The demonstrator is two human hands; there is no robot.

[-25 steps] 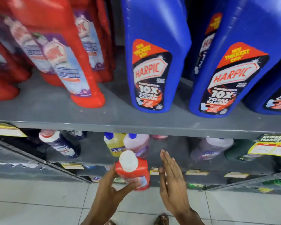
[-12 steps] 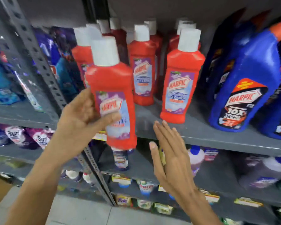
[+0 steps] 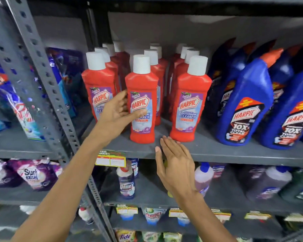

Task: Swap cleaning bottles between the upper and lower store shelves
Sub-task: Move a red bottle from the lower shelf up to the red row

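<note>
A red Harpic bathroom cleaner bottle (image 3: 141,84) with a white cap stands upright near the front of the upper grey shelf (image 3: 217,151), between two like it. My left hand (image 3: 115,114) is wrapped around its left side, thumb across the label. Below the bottle, my right hand (image 3: 177,166) is open and flat, with its fingertips at the shelf's front edge and nothing in it. On the lower shelf (image 3: 147,193) stand a Domex bottle (image 3: 127,182) and a pale purple bottle with a blue cap (image 3: 204,175), partly hidden by my right hand.
Several more red bottles fill the rows behind. Large blue Harpic bottles (image 3: 243,102) crowd the right of the upper shelf. A perforated metal upright (image 3: 47,88) runs down the left. Surf detergent packs (image 3: 31,173) lie beyond it, and more packs sit on the shelves below.
My left hand raised the red bottle from low near the floor and set it down on the upper shelf. My open right hand rose alongside to the shelf edge.
</note>
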